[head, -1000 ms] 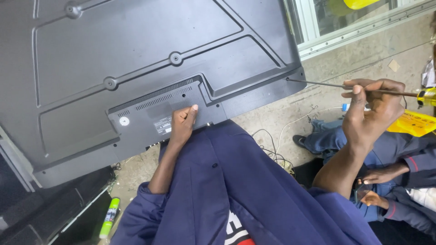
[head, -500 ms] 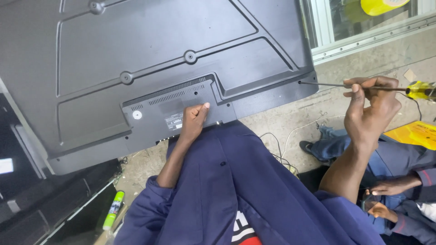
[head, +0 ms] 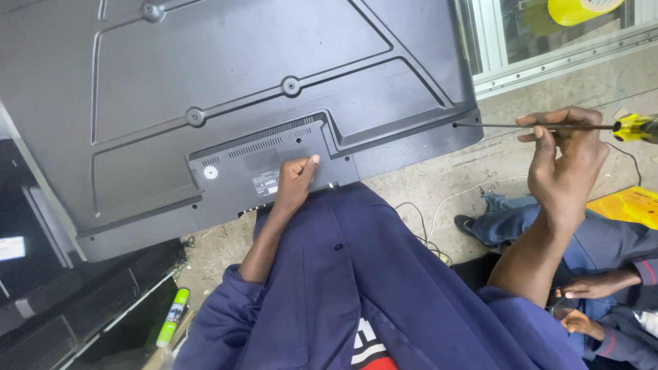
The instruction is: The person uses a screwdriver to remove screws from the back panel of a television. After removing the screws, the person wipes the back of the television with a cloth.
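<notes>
A large dark grey television back panel (head: 226, 89) lies face down across my lap and fills the upper left. My left hand (head: 296, 183) rests flat on its lower raised section, beside a white label, holding nothing. My right hand (head: 565, 161) is closed around the thin metal shaft of a long screwdriver (head: 541, 126) with a yellow handle (head: 637, 127). The screwdriver's tip touches the panel's right lower corner (head: 458, 125).
Another person sits at the lower right, with blue sleeves and a hand (head: 582, 284) visible. Loose white and black wires (head: 432, 226) lie on the concrete floor. A green tube (head: 173, 316) lies at the lower left beside dark screens (head: 41, 301). A window frame (head: 548, 48) runs along the top right.
The view has shifted, so the panel appears lower and further right. The screwdriver tip has come up to the panel's corner. My left hand stays on the panel.
</notes>
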